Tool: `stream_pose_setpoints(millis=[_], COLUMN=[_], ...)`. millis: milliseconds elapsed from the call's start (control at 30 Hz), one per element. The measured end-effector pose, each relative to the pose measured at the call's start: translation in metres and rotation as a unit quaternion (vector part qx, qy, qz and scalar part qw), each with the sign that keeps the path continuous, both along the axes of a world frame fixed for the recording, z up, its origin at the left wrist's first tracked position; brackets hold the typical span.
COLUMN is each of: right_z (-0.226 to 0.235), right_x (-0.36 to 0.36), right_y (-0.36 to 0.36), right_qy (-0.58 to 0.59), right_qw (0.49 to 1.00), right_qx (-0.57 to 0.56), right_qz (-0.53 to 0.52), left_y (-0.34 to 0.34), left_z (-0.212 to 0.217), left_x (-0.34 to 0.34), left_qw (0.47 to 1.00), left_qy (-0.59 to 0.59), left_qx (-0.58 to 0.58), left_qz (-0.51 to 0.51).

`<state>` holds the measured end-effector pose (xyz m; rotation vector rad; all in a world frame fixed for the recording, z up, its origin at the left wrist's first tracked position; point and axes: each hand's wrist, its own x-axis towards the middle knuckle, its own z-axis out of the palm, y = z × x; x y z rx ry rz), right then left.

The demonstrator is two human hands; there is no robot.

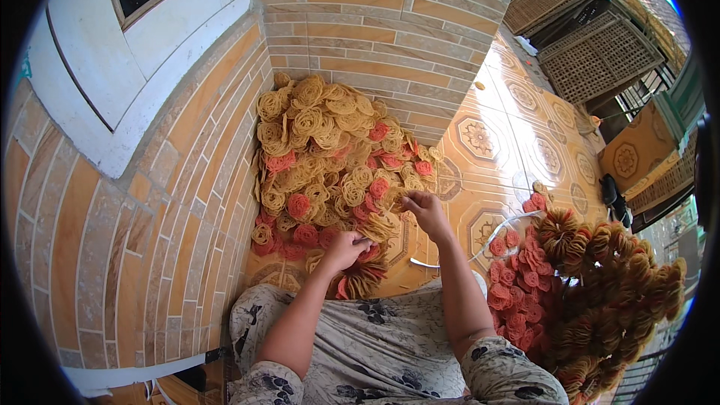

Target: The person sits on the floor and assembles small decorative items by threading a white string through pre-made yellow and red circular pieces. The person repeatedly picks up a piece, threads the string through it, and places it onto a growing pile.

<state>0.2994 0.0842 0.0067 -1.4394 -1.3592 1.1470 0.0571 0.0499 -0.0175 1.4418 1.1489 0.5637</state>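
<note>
A big heap of flat, lacy rounds of thin strands, like dried noodle nests, mostly yellow (311, 121) with some red-pink ones (298, 206), fills the corner before me. At its near edge my left hand (346, 250) is closed, with a few yellow rounds (379, 227) fanned out at its fingertips. Just right of it, my right hand (426, 214) pinches what looks like one yellow round (396, 199); the fingers partly hide it. Below my left hand, close to my lap, sits a bunch of rounds (363, 279) packed edge-on, yellow-brown and red.
On my right lie a pile of red-pink rounds (517, 285) and large bundles of edge-on rounds (615, 285). A white strip (491, 236) curves over the tiled floor (480, 142). Brick-patterned walls (360, 0) close in the left and far sides. Woven racks (600, 56) stand far right.
</note>
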Motion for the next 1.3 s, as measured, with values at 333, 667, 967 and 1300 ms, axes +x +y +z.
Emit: stream_pose_setpoints(millis=[333, 667, 967, 1300], right_z=[0.012, 0.02, -0.008, 0.01], right_x=[-0.018, -0.031, -0.044, -0.044], right_y=[0.0, 0.013, 0.033, 0.025], right_qy=[-0.011, -0.006, -0.283, -0.004], right_qw=[1.0, 0.998, 0.953, 0.997], right_qx=[0.025, 0.068, 0.107, 0.07], right_qz=[-0.015, -0.001, -0.033, 0.016], left_y=[0.0, 0.001, 0.007, 0.007], left_z=[-0.004, -0.001, -0.006, -0.005], left_x=[0.001, -0.003, -0.011, -0.009], left_qw=[1.0, 0.994, 0.995, 0.997], left_qy=[0.01, 0.046, 0.055, -0.001], left_qx=[0.002, 0.078, 0.038, 0.01], left_qz=[0.02, 0.062, 0.08, 0.077])
